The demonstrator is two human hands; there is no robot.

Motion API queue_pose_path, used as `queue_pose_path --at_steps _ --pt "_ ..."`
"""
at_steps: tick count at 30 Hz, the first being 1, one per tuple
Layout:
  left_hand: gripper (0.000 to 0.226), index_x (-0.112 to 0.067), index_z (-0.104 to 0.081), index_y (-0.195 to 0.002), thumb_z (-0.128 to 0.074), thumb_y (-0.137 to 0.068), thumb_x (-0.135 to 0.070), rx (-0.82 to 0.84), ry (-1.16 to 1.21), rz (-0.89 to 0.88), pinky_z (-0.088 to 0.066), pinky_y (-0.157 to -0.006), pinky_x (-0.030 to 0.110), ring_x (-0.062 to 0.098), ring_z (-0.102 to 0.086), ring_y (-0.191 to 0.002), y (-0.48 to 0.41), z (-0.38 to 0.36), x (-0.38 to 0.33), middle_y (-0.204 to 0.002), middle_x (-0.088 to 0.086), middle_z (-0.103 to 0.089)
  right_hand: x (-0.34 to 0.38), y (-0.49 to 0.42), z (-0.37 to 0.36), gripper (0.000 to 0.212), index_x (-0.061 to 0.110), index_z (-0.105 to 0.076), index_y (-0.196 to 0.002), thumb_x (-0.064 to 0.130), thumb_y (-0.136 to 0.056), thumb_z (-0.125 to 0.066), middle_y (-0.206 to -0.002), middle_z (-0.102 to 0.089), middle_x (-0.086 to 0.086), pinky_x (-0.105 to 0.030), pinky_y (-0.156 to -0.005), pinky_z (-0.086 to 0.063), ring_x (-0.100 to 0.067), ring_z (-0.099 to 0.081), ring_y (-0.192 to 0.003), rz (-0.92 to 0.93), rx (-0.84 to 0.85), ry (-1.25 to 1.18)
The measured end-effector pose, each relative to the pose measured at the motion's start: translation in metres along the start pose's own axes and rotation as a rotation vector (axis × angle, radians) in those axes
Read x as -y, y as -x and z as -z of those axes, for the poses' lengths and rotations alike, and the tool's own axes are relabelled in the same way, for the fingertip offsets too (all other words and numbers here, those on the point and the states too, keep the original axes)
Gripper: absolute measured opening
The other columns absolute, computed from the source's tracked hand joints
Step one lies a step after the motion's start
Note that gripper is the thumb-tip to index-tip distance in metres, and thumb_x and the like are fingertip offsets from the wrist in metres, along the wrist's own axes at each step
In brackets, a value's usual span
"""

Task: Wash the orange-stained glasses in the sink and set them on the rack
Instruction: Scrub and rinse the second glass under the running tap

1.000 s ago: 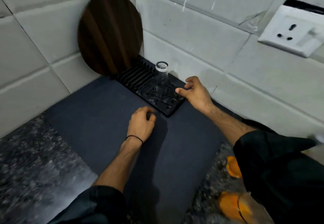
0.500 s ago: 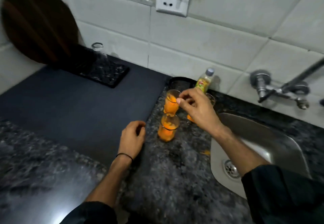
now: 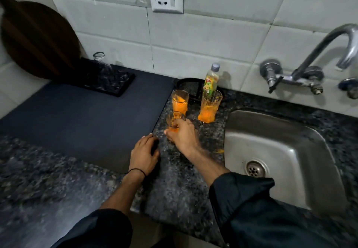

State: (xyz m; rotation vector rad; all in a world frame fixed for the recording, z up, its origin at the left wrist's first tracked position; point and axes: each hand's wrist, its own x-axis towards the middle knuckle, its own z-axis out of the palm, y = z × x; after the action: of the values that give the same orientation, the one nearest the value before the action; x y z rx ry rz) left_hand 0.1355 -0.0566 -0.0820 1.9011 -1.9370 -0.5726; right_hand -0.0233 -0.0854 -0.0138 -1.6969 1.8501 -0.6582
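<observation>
Gripped the nearest stained glass [image 3: 173, 123] with the right hand [image 3: 182, 135], fingers curled round its side, base apparently on the granite counter [image 3: 184, 180] just left of the sink [image 3: 290, 150]. Rested the left hand [image 3: 144, 152] loose and flat at the edge of the dark mat [image 3: 77, 119], holding nothing. Had a second stained glass [image 3: 180, 101] upright just behind, a taller stained glass [image 3: 210, 106] in front of the soap bottle [image 3: 211, 78], and one clear glass [image 3: 101, 61] on the black rack [image 3: 108, 79] by the wall.

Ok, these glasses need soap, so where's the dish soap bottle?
Head view: the dish soap bottle stands by the wall, behind the rightmost stained glass, left of the sink.
</observation>
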Motion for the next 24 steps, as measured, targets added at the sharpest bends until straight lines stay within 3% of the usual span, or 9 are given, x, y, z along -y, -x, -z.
queue_pose_path --at_steps 4,6,10,12,15,19,21,24 --pt "0.037 -0.021 -0.066 -0.126 -0.062 -0.09 -0.015 -0.088 0.085 0.054 -0.038 -0.1 0.041 0.026 -0.043 -0.134 -0.006 -0.003 0.001 -0.147 -0.002 -0.051 -0.009 0.007 0.01 0.028 0.019 -0.073 -0.092 0.046 -0.086 -0.073 -0.105 -0.062 -0.008 -0.032 -0.074 -0.047 -0.026 -0.061 -0.094 0.019 -0.036 -0.009" --pt "0.027 -0.019 -0.071 -0.114 -0.061 -0.09 -0.012 -0.163 0.138 0.067 -0.04 -0.093 0.041 0.027 -0.05 -0.124 -0.008 -0.006 -0.003 -0.137 -0.001 -0.059 -0.023 0.012 0.025 0.023 0.026 -0.066 -0.075 0.046 -0.084 -0.074 -0.097 -0.063 -0.008 -0.03 -0.066 -0.04 -0.027 -0.062 -0.088 -0.001 -0.057 -0.017" --pt "0.02 -0.014 -0.069 -0.099 -0.055 -0.086 -0.009 -0.279 0.283 -0.006 -0.043 -0.085 0.04 0.027 -0.057 -0.106 -0.008 -0.012 -0.038 -0.113 0.004 -0.064 -0.06 0.029 0.065 0.028 0.021 -0.072 -0.09 0.047 -0.081 -0.074 -0.101 -0.067 -0.008 -0.035 -0.069 -0.047 -0.031 -0.065 -0.094 -0.079 -0.131 0.099" --pt "0.022 -0.011 -0.068 -0.093 -0.05 -0.081 -0.009 -0.238 0.404 -0.158 -0.046 -0.082 0.036 0.025 -0.059 -0.097 -0.01 -0.02 -0.072 -0.102 0.005 -0.063 -0.08 0.04 0.091 0.028 0.021 -0.069 -0.08 0.048 -0.08 -0.074 -0.094 -0.067 -0.007 -0.031 -0.064 -0.038 -0.03 -0.064 -0.091 -0.156 -0.214 0.113" --pt "0.021 -0.011 -0.068 -0.092 -0.051 -0.085 -0.001 -0.097 0.542 -0.316 -0.046 -0.075 0.026 0.016 -0.059 -0.087 -0.016 -0.035 -0.129 -0.096 0.002 -0.061 -0.104 0.057 0.133 0.044 0.023 -0.047 -0.059 0.048 -0.079 -0.076 -0.082 -0.059 -0.005 -0.029 -0.064 -0.032 -0.03 -0.061 -0.084 -0.256 -0.329 0.119" --pt "0.019 -0.013 -0.068 -0.101 -0.056 -0.092 -0.001 0.09 0.589 -0.372 -0.048 -0.078 0.02 0.015 -0.062 -0.092 -0.035 -0.05 -0.205 -0.101 0.001 -0.067 -0.132 0.065 0.184 0.041 0.022 -0.048 -0.064 0.049 -0.077 -0.076 -0.083 -0.06 -0.001 -0.029 -0.064 -0.034 -0.025 -0.059 -0.079 -0.312 -0.411 0.14" --pt "0.016 -0.011 -0.066 -0.109 -0.059 -0.095 -0.01 0.13 0.594 -0.374 -0.05 -0.082 0.025 0.021 -0.065 -0.097 -0.049 -0.056 -0.246 -0.102 0.005 -0.069 -0.144 0.066 0.206 0.043 0.02 -0.048 -0.066 0.05 -0.077 -0.076 -0.082 -0.06 0.0 -0.029 -0.062 -0.033 -0.024 -0.057 -0.077 -0.32 -0.437 0.149" --pt "0.038 -0.004 -0.059 -0.123 -0.063 -0.096 -0.03 0.175 0.505 -0.3 -0.042 -0.083 0.026 0.028 -0.062 -0.108 -0.078 -0.064 -0.312 -0.115 0.014 -0.067 -0.16 0.065 0.235 0.043 0.019 -0.05 -0.066 0.052 -0.076 -0.077 -0.078 -0.061 0.002 -0.029 -0.061 -0.037 -0.022 -0.059 -0.074 -0.3 -0.439 0.156"
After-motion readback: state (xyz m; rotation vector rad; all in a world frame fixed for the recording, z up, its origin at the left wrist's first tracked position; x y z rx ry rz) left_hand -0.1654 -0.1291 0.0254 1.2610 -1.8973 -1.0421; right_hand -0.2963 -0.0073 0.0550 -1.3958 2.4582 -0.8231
